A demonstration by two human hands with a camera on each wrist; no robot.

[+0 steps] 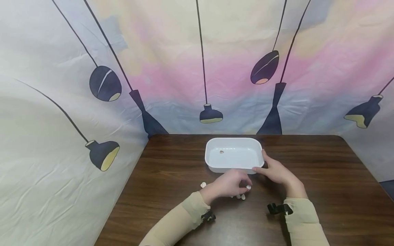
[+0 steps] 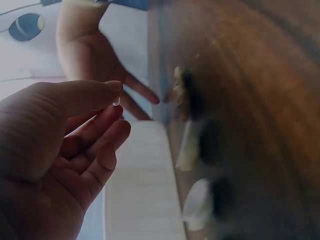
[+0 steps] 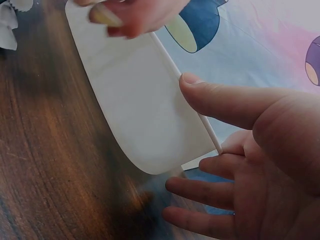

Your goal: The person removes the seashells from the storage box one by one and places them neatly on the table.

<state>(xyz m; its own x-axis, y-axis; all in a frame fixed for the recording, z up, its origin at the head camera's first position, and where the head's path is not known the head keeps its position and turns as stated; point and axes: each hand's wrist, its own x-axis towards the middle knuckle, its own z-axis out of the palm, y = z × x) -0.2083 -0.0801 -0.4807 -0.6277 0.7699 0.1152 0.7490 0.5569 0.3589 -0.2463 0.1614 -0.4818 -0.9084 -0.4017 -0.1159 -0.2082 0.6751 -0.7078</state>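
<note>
Between thumb and fingertips, my left hand (image 1: 229, 183) pinches a small white seashell (image 1: 248, 187), just in front of the white tray (image 1: 234, 170). Only a sliver of that seashell (image 2: 116, 102) shows in the left wrist view. More small white seashells (image 1: 243, 197) lie on the table under and beside this hand, which partly hides them. My right hand (image 1: 277, 171) holds the tray's near right corner, its thumb (image 3: 200, 95) on the rim and its other fingers spread around the end. Inside the tray lies one small brownish seashell (image 1: 221, 151).
The dark wooden table (image 1: 172, 164) runs back to a hanging cloth (image 1: 172, 68) printed with lamps. One white seashell (image 1: 203, 185) lies left of the others, beside my left wrist. Black wrist cameras sit at both cuffs.
</note>
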